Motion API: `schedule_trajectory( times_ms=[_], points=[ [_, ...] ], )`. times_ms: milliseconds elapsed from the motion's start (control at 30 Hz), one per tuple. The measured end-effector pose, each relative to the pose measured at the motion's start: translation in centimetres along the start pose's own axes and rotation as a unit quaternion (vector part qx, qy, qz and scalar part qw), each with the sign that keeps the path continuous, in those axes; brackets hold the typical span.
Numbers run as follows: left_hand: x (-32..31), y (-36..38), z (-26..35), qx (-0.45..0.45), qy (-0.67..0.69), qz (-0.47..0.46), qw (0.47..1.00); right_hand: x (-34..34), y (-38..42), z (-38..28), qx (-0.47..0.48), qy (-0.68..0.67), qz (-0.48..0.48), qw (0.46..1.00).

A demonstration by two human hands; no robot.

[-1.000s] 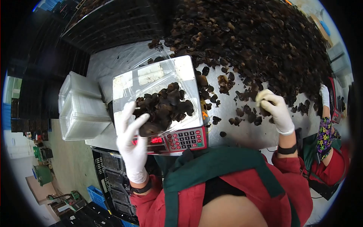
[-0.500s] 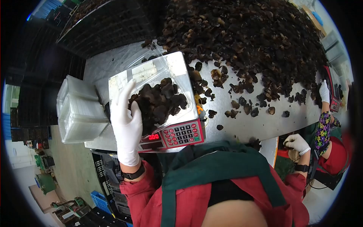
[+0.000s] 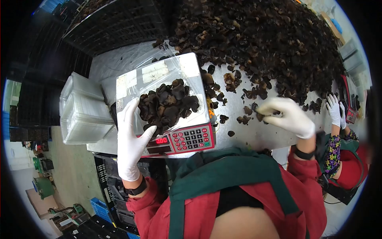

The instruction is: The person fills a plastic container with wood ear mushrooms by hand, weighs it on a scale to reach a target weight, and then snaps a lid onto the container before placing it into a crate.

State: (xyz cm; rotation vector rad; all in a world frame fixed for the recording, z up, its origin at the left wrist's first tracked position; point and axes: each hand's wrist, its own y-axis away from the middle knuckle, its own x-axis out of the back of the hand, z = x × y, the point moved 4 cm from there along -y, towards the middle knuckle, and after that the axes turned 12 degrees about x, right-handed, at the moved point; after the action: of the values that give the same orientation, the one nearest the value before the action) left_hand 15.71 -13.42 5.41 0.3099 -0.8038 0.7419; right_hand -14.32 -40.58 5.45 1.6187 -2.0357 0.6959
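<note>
Mushrooms (image 3: pixel 169 104), dark and dried, sit in a clear plastic box (image 3: pixel 159 85) on top of the scale (image 3: pixel 181 139), left of the middle of the frame. I see my left hand (image 3: pixel 131 135) in a white glove at the lower left edge of that box. Its fingers are spread and loose, touching the box and the mushrooms at that edge, and it grips nothing that I can see. The scale has a red front with a lit number and many small buttons.

My right hand (image 3: pixel 284 115), also in a white glove, is right of the middle. Its fingers are bent together, pinching a small dark mushroom piece (image 3: pixel 260 116) just above the metal table (image 3: pixel 254 137). A few loose pieces lie on the table near it.

A very big pile of mushrooms (image 3: pixel 258 40) fills the top of the frame. A stack of empty clear boxes (image 3: pixel 81 113) stands at the left, just beside the scale. At the far right edge, another person's gloved hand (image 3: pixel 334 109) rests near a second scale.
</note>
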Motion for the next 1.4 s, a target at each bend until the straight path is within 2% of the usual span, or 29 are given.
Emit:
schedule_trajectory(
  times_ms=[67,100,167,233,267,367,433,467,633,767,833,867,967,1100,1200,1267,1333,1400],
  points=[
    [-0.6,-0.3,-0.3,0.003,-0.005,0.009,1.000,-2.7,-6.1,-1.9,0.102,0.022,0.011,0.995],
    [-0.9,-0.4,-0.1,-0.015,-0.032,0.041,0.999,-4.4,-8.9,-3.0,0.180,0.008,0.031,0.983],
    [-1.1,-0.4,0.7,-0.044,-0.053,0.090,0.994,-7.4,-13.4,-4.8,0.272,0.048,0.055,0.960],
    [-1.3,-0.4,0.1,-0.039,-0.068,0.094,0.992,-10.8,-16.4,-5.3,0.298,0.139,0.039,0.943],
    [-1.3,-0.5,-0.2,-0.033,-0.082,0.099,0.991,-11.8,-17.3,-5.9,0.288,0.158,-0.005,0.944],
    [-1.2,-0.8,-0.8,-0.046,-0.051,0.144,0.987,-12.7,-18.4,-4.9,0.299,0.187,-0.005,0.936],
    [-1.0,-0.9,-1.1,-0.061,-0.032,0.177,0.982,-11.3,-18.1,-3.7,0.279,0.109,0.018,0.954],
    [-1.0,-1.0,-1.2,-0.055,-0.029,0.179,0.982,-10.7,-17.8,-3.4,0.295,0.060,0.049,0.952],
    [-1.2,-1.2,-2.0,-0.016,0.018,0.178,0.984,-10.1,-17.1,-3.3,0.297,0.014,-0.008,0.955],
    [-1.1,-0.9,-1.6,-0.023,0.014,0.174,0.984,-10.0,-16.5,-3.7,0.349,0.060,-0.001,0.935],
    [-1.2,-0.8,-1.2,0.043,0.050,0.149,0.987,-9.1,-16.3,-4.5,0.345,0.074,0.013,0.936],
    [-1.1,-0.8,-0.9,0.042,0.052,0.148,0.987,-8.7,-16.1,-4.6,0.341,0.088,0.027,0.936],
    [-0.5,-0.4,0.2,-0.041,0.040,0.169,0.984,-7.9,-16.0,-4.0,0.325,0.104,0.051,0.939],
    [-0.4,-0.8,1.7,-0.055,0.056,0.152,0.985,-8.0,-16.6,-3.7,0.304,0.129,0.083,0.940],
    [-0.9,-1.5,2.7,-0.081,0.006,0.130,0.988,-9.3,-16.8,-3.9,0.304,0.153,0.097,0.935],
    [-2.0,-2.6,3.8,-0.125,-0.027,0.082,0.988,-10.5,-16.8,-3.5,0.296,0.187,0.078,0.934],
    [-3.6,-3.4,4.2,-0.130,-0.051,0.052,0.989,-11.4,-16.9,-3.4,0.271,0.221,0.058,0.935],
    [-4.8,-3.7,4.8,-0.167,-0.144,0.002,0.975,-11.4,-16.6,-3.8,0.264,0.251,0.060,0.929]
  ],
)
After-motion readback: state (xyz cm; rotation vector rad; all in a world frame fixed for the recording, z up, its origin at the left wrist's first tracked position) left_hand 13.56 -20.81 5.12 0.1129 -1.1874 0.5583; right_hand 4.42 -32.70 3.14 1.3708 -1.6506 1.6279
